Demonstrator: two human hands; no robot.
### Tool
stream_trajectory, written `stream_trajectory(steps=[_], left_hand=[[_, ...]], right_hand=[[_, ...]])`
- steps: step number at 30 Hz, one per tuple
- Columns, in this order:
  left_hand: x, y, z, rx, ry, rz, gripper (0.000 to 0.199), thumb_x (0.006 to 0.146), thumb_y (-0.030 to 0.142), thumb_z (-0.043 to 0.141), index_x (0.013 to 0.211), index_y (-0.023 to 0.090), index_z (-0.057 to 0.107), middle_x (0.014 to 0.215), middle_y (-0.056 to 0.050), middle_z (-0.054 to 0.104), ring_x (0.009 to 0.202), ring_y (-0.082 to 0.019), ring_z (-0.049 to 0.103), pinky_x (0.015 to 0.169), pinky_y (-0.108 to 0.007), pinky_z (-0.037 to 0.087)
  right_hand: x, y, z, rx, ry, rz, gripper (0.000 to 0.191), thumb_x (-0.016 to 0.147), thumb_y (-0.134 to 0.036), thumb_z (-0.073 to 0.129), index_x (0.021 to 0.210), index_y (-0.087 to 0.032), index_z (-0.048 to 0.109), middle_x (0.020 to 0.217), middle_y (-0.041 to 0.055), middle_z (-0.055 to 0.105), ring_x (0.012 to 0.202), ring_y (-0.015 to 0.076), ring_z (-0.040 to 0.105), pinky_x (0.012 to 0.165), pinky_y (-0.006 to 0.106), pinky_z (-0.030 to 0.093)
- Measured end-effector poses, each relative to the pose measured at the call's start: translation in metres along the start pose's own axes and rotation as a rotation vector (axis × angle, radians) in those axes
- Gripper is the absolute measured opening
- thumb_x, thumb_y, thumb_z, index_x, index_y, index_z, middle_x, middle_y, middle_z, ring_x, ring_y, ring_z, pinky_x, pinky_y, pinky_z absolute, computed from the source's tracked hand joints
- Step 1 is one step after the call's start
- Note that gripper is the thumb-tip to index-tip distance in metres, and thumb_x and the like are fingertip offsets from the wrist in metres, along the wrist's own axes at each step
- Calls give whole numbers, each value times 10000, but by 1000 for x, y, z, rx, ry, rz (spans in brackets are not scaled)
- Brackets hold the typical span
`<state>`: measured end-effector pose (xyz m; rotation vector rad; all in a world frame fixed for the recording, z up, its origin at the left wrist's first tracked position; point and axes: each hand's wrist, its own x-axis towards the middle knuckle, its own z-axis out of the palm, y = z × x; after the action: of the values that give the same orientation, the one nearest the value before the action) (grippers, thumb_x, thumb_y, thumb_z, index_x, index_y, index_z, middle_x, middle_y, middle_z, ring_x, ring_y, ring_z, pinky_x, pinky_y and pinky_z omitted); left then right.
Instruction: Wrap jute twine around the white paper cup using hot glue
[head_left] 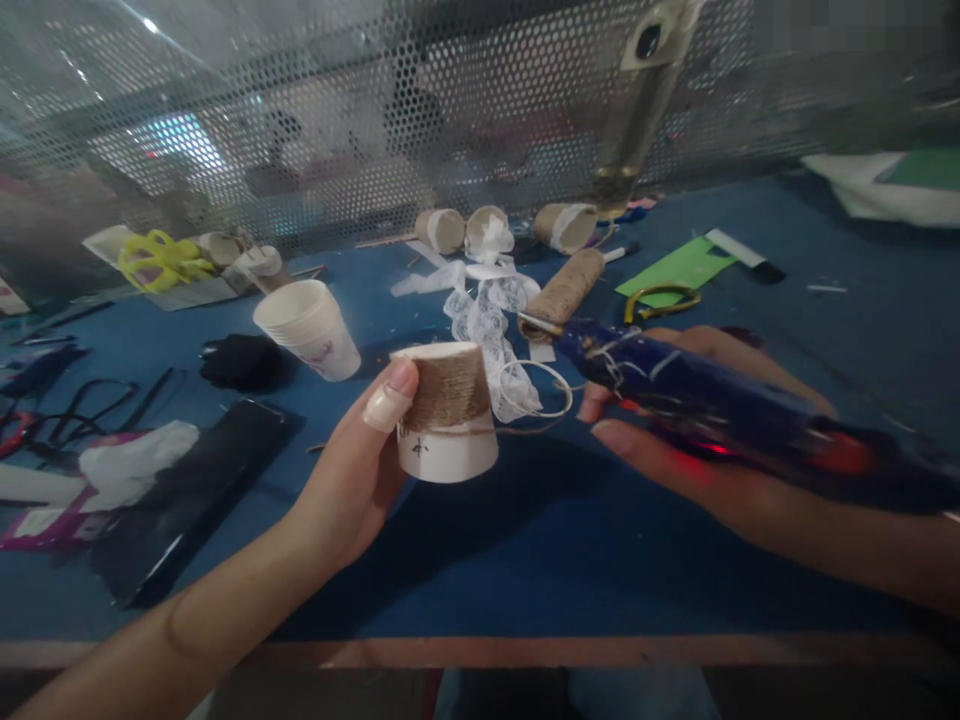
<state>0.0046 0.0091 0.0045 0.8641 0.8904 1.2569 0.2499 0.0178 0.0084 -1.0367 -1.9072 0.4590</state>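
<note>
A white paper cup (448, 455), its upper part wound with brown twine (452, 392), is held upside down in my left hand (365, 452). The thumb, with a bandage round it, presses on the cup's side. Loose twine runs from the cup to the right. My right hand (697, 440) is wrapped round a dark blue glue gun (667, 390) with a red light glowing on it. The gun's metal tip points left, above and to the right of the cup, not touching it. Behind them lies a twine roll (566, 290) beside white lace (484, 310).
Stacked paper cups (311, 330) lean at the left, near yellow scissors (163, 262) and a black pouch (244, 362). A black phone-like slab (199, 500) lies front left. Wrapped cups (566, 228) and green paper (675, 272) are at the back, before a perforated metal screen (450, 100).
</note>
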Motion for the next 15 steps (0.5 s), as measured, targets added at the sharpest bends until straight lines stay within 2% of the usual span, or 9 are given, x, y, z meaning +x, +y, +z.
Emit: stream_trajectory(steps=[3,5,8,12,15], left_hand=[[-1,-1,-1,-13,-18,-5,333,944,481,611,1086,208,737,993,-41,781,1138,-277,683,1063,-422,480],[-1,-1,-2,-17,-20,-7,336,940,490,611,1093,217,735,1046,-46,776,1148,-273,680,1043,-404,499],[1,-1,-3,4,14,-19,386,944,516,590,1134,208,725,1056,-57,772,1090,-254,699,988,-372,535],[0,0,-3,19,61,-22,390,935,509,609,1157,208,716,1066,-58,767,1062,-244,703,962,-352,547],[-1,-1,-2,29,69,-25,414,922,515,626,1192,211,701,1123,-71,755,1073,-256,697,958,-364,547]], right_hand=[[7,-1,7,21,-78,122,147,854,-396,740,963,-309,694,1024,-22,697,959,179,692,816,289,572],[11,-2,13,117,-122,183,227,822,-431,770,1005,-313,705,1080,-22,720,1012,199,703,855,301,590],[14,-2,22,375,-143,269,216,770,-355,810,951,-296,707,992,-22,762,968,214,734,870,333,610],[17,1,31,448,-203,368,194,802,-375,767,945,-284,673,922,-14,778,796,194,758,738,340,643],[18,4,33,414,-215,401,173,814,-392,754,921,-290,664,902,0,782,803,211,762,756,365,646]])
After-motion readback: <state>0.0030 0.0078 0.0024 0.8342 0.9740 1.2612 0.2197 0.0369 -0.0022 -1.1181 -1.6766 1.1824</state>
